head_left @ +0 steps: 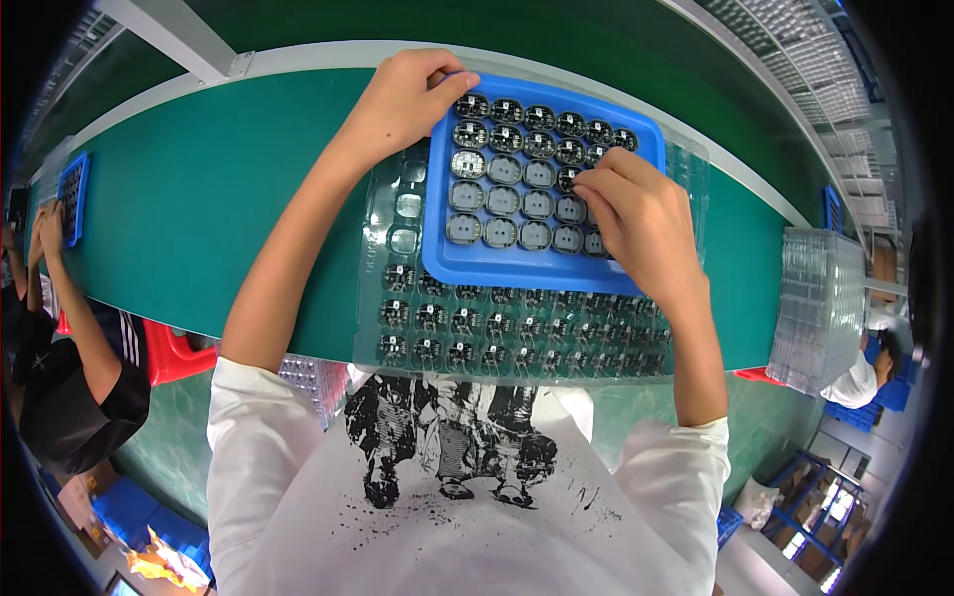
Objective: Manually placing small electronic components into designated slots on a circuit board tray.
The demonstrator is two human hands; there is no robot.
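A blue tray [537, 272] holds rows of small rounded pieces. In its far rows these show black circuit boards [506, 110]; the nearer rows show pale grey housings [502, 201]. My left hand [409, 101] is closed at the tray's far left corner, thumb and fingers on the rim. Over the tray's right part, my right hand [641, 214] has thumb and forefinger pinched at a small round circuit board [567, 179] in the third row. That hand hides some pieces at the right. Beneath the blue tray lies a clear plastic blister tray [373, 328] with more small circuit boards [462, 320].
The green table [248, 149] runs left and right, with a pale raised edge at the back. Stacked clear blister trays [817, 298] stand at its right end. At far left, another person's hands [48, 230] are by a second blue tray [75, 199]. A red stool [174, 353] stands below.
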